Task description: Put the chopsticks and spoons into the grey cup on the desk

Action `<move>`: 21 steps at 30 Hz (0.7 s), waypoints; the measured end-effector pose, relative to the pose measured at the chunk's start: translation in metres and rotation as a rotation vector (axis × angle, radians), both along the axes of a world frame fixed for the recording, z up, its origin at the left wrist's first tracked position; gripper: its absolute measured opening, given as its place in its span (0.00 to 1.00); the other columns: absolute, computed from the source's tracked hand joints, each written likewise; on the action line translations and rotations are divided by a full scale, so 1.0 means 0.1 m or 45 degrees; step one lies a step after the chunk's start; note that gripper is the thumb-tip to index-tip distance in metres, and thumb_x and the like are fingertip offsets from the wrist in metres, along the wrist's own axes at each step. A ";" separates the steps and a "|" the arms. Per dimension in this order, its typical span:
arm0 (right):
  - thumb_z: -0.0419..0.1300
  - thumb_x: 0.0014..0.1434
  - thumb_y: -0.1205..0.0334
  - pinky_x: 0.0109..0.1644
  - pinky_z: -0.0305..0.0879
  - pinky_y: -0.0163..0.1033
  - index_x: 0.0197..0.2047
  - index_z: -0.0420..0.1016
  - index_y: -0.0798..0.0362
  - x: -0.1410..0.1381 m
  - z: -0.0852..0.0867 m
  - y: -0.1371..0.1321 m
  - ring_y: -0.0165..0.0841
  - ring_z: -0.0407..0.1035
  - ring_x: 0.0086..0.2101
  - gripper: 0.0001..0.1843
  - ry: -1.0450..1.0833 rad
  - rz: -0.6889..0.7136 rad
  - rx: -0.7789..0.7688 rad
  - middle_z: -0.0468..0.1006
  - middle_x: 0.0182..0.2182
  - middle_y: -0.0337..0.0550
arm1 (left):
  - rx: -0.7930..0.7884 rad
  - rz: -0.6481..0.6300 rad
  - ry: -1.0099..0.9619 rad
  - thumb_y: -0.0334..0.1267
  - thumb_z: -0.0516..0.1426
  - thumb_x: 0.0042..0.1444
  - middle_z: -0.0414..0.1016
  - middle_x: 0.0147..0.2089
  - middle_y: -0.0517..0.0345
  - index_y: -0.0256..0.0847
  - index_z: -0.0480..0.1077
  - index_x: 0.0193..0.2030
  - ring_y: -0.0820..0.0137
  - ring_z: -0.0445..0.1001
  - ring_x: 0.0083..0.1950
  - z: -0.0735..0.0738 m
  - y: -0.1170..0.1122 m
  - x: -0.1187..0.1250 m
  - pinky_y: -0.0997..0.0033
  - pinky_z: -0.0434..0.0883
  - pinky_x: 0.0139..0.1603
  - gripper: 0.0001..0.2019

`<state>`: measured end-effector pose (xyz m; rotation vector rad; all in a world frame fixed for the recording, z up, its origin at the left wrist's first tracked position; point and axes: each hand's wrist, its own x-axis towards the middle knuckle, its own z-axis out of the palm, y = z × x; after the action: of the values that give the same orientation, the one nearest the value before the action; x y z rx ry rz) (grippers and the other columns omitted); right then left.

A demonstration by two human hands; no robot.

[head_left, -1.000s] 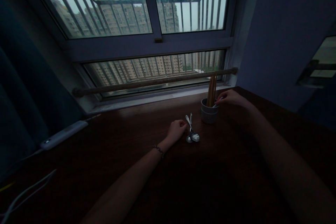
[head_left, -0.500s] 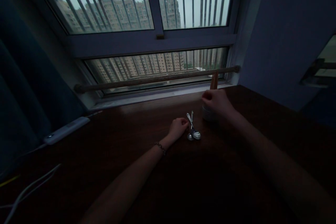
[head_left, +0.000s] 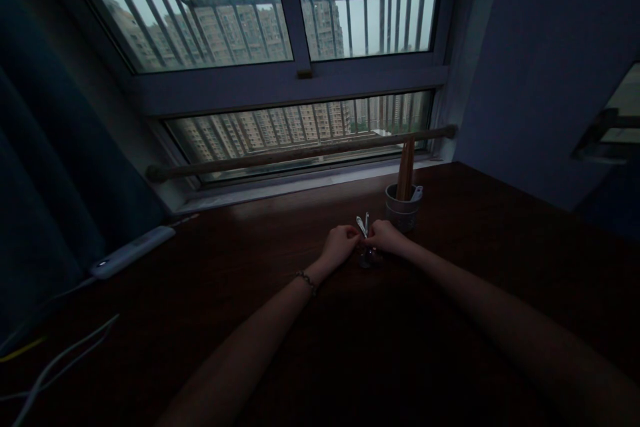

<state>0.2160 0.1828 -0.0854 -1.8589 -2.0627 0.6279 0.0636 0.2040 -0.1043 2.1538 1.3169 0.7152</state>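
Note:
Several shiny metal spoons [head_left: 363, 223] lie crossed on the dark wooden table, with their handles pointing away from me. My right hand [head_left: 387, 237] has its fingertips closed at the spoons' handles, pinching at one from the right side. Close by on the left, my left hand [head_left: 341, 243] rests with curled fingers against the same handles; whether it grips one is hidden. The bowls of the spoons are dim and partly in shadow. Behind my right hand stands a grey metal cup [head_left: 401, 213] with a bundle of wooden chopsticks [head_left: 406, 172] and a light handle [head_left: 417, 193] at its rim.
A white power strip [head_left: 134, 252] lies at the table's left, beside a blue curtain [head_left: 60, 147]. White cables [head_left: 70, 350] run across the near left. A round rail [head_left: 300, 155] crosses in front of the window past the far edge.
My right hand has come down and left from the cup to the spoons, uncovering the cup and the handle at its rim. My left hand stays nearly still.

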 end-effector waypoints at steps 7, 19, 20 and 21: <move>0.56 0.46 0.62 0.24 0.53 0.29 0.28 0.72 0.61 0.00 0.01 0.03 0.29 0.67 0.29 0.09 -0.005 0.001 -0.033 0.73 0.27 0.46 | -0.043 -0.053 0.061 0.35 0.52 0.49 0.73 0.31 0.57 0.37 0.71 0.31 0.71 0.70 0.32 0.03 0.02 0.00 0.74 0.62 0.31 0.08; 0.50 0.49 0.68 0.32 0.64 0.45 0.34 0.72 0.65 -0.38 0.82 -0.76 0.46 0.68 0.33 0.13 -0.381 0.007 0.284 0.72 0.31 0.57 | -0.099 0.042 0.357 0.29 0.50 0.48 0.71 0.32 0.41 0.32 0.66 0.24 0.62 0.71 0.35 0.23 0.25 0.36 0.69 0.63 0.31 0.06; 0.49 0.50 0.68 0.31 0.64 0.44 0.34 0.72 0.64 -0.43 0.88 -0.86 0.44 0.68 0.33 0.13 -0.403 0.038 0.275 0.71 0.32 0.57 | -0.125 0.053 0.380 0.29 0.52 0.46 0.71 0.30 0.41 0.32 0.65 0.22 0.61 0.71 0.35 0.26 0.26 0.39 0.69 0.63 0.30 0.05; 0.49 0.50 0.68 0.31 0.64 0.43 0.34 0.72 0.63 -0.48 0.94 -0.96 0.43 0.68 0.33 0.13 -0.430 0.108 0.219 0.72 0.32 0.57 | -0.155 0.059 0.397 0.29 0.54 0.44 0.71 0.29 0.42 0.32 0.64 0.21 0.60 0.71 0.34 0.29 0.27 0.41 0.69 0.63 0.29 0.04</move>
<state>0.1684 0.0872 0.0085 -1.8885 -2.3281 0.1528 0.1043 0.2315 -0.0752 2.2036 1.5277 0.3131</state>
